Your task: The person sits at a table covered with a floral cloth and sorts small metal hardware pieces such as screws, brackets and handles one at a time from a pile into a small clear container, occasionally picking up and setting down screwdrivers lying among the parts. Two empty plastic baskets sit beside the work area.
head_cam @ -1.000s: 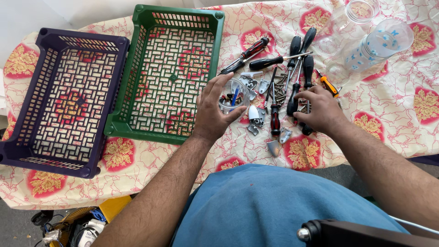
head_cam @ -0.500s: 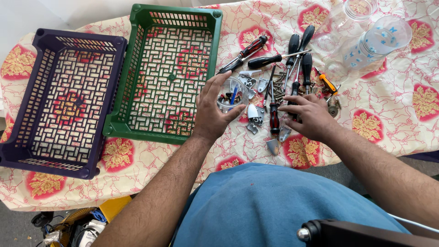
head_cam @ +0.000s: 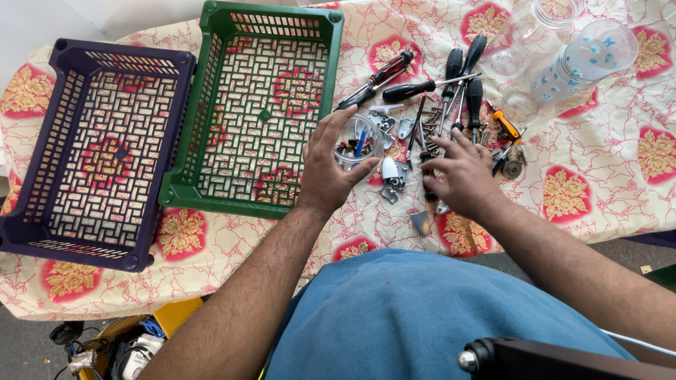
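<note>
A flower-patterned cloth covers the surface [head_cam: 591, 204], which carries a purple basket [head_cam: 42, 211] and a green basket [head_cam: 211, 105] side by side. Right of them, the left hand [head_cam: 327, 172] wraps curled fingers around a small clear cup [head_cam: 358, 141] of bits. The right hand [head_cam: 458, 176], fingers spread, rests on scattered screwdrivers [head_cam: 465, 77] and metal hardware [head_cam: 394, 176].

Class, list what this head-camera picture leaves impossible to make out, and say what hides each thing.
- What lies under the right hand: the palm covers part of the hardware pile.
- Small pieces inside the clear cup: too small, and the left hand wraps it.
- Clear jar: cut off by the top edge.
- Clutter by the floor: cut off by the bottom edge.
</note>
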